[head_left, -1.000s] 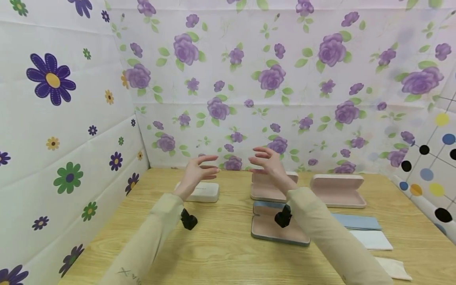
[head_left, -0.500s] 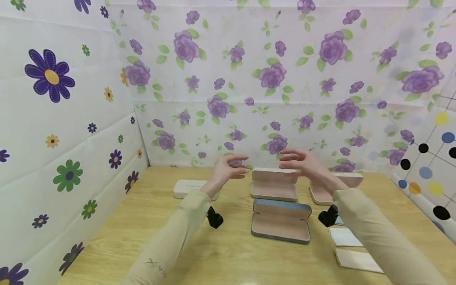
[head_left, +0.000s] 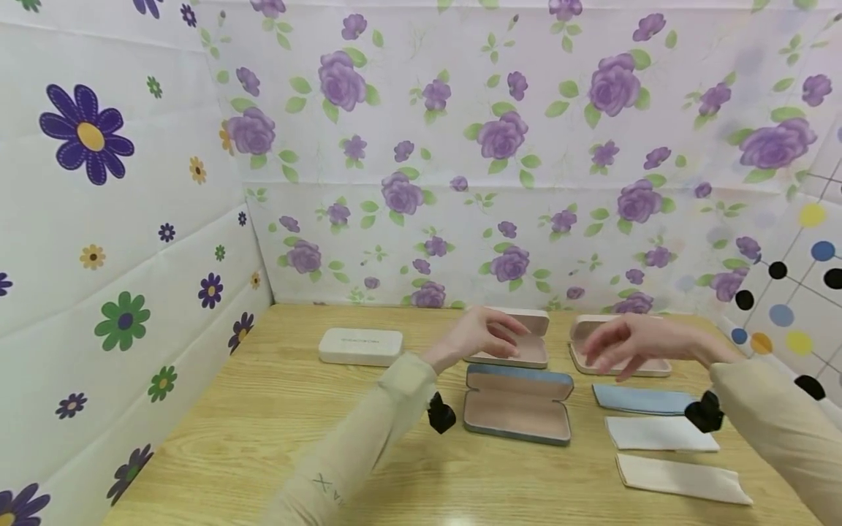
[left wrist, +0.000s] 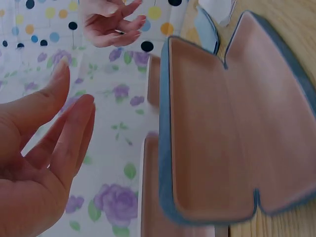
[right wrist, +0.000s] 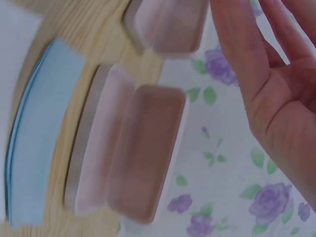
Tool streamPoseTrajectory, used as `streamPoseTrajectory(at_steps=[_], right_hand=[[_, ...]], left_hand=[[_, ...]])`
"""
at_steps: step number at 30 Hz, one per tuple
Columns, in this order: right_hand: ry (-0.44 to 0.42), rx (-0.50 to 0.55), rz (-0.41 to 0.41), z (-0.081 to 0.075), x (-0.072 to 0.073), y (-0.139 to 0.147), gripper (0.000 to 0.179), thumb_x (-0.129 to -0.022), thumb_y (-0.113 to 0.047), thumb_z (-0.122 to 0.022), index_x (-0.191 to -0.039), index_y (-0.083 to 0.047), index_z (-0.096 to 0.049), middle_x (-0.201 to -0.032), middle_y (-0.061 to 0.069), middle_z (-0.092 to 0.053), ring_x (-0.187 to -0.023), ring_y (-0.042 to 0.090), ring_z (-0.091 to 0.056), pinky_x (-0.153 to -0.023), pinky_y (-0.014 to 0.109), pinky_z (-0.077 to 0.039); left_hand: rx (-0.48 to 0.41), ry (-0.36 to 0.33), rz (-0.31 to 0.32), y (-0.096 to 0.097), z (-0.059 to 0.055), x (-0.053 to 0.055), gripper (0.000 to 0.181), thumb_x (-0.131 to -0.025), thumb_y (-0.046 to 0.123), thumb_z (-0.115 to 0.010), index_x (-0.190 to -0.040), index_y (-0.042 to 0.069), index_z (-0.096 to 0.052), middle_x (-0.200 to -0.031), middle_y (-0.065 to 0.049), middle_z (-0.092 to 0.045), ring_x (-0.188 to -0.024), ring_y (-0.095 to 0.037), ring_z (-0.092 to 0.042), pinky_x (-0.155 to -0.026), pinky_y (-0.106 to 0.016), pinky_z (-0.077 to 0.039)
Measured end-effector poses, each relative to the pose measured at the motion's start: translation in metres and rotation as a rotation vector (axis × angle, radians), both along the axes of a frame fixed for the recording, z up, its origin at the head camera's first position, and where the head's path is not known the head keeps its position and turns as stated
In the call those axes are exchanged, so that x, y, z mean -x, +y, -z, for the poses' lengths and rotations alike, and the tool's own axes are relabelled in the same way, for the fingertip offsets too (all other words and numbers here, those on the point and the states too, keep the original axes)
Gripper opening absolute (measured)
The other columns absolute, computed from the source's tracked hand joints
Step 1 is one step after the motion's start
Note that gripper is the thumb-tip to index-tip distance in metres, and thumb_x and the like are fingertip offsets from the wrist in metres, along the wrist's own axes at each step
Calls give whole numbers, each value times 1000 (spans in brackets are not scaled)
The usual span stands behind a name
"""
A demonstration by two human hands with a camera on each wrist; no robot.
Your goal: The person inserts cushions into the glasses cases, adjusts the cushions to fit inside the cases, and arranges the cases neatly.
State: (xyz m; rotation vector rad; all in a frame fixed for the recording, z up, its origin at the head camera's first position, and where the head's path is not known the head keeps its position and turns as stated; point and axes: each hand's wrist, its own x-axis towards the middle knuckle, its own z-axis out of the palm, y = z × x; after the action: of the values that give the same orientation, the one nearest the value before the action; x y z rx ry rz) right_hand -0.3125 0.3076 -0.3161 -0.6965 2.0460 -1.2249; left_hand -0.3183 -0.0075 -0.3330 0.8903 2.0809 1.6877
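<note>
Plainly, in the head view both hands are held aloft, released, with nothing grasped by either. The left hand (head_left: 480, 337) is stretched forward from a cream sleeve (head_left: 368, 431), its fingers loosely bent before the middle pale case (head_left: 526, 349). The right hand (head_left: 647, 342) is angled inward, its fingers slack and slightly blurred, in front of the right pale case (head_left: 647, 364). Between and below them the blue case (head_left: 516, 420) is set open on the table (head_left: 296, 424), whose surface is marked by a fine wood grain. To the left a white case (head_left: 360, 347) is kept closed, a smooth block with rounded corners. At the right a blue cloth (head_left: 645, 399), a white cloth (head_left: 658, 434) and a cream cloth (head_left: 680, 479) are laid as flat folded strips, one before another.

In the left wrist view the thumb and fingertips are spread apart, well clear of the blue case, by which a smooth pinkish lining is shown inside a blue rim; notches are seen at both ends of its hinge.

In the right wrist view the fingers are cut off by the upper edge; layered edges are shown on the blue cloth, beside the trough-shaped right pale case.
</note>
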Motion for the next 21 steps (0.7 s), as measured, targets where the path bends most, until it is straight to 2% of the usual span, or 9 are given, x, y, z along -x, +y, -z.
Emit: streamPoseTrajectory(at_steps=[3, 6, 11, 13, 16, 21], right_hand=[[-62, -52, -43, 5, -7, 14, 24, -90, -2, -54, -113, 3, -57, -104, 29, -54, -93, 44, -53, -72, 50, -47], [-115, -110, -51, 14, -14, 26, 21, -88, -3, -56, -108, 3, -59, -98, 29, -56, -89, 45, -55, -70, 49, -48], [-123, -222, -20, 29, -25, 43, 19, -83, -4, -64, -100, 3, -62, -89, 24, -60, -82, 40, -59, -66, 45, -50], [-125, -265, -1, 34, -29, 51, 19, -80, -4, -66, -98, 3, -63, -87, 21, -61, -80, 37, -60, -64, 44, -51], [-127, -300, 9, 41, -36, 64, 19, -78, -3, -68, -95, 3, -63, -83, 17, -61, -75, 29, -60, -62, 41, -51], [-118, -235, -30, 55, -49, 90, 20, -75, 1, -67, -92, 9, -61, -80, 13, -61, -66, 14, -56, -55, 30, -50]], left_hand=[[65, 49, 63, 19, 5, -6, 29, -73, -7, -70, -101, -1, -66, -91, -7, -66, -76, -13, -63, -63, -29, -51], [128, 52, 123, 40, 11, -14, 28, -72, -5, -72, -99, -1, -67, -90, -8, -66, -73, -11, -63, -61, -30, -52], [266, 70, 213, 80, 23, -25, 26, -73, -4, -71, -98, 0, -68, -82, -2, -65, -67, -7, -61, -58, -26, -51], [317, 93, 235, 95, 28, -30, 25, -73, -3, -72, -98, 1, -68, -79, 3, -64, -65, -5, -60, -56, -22, -50], [368, 96, 243, 115, 34, -38, 23, -73, -2, -72, -95, 4, -69, -78, 3, -64, -64, -3, -58, -55, -19, -49], [404, 97, 237, 138, 46, -49, 20, -71, -2, -74, -90, 5, -70, -75, 4, -63, -60, -3, -57, -54, -17, -48]])
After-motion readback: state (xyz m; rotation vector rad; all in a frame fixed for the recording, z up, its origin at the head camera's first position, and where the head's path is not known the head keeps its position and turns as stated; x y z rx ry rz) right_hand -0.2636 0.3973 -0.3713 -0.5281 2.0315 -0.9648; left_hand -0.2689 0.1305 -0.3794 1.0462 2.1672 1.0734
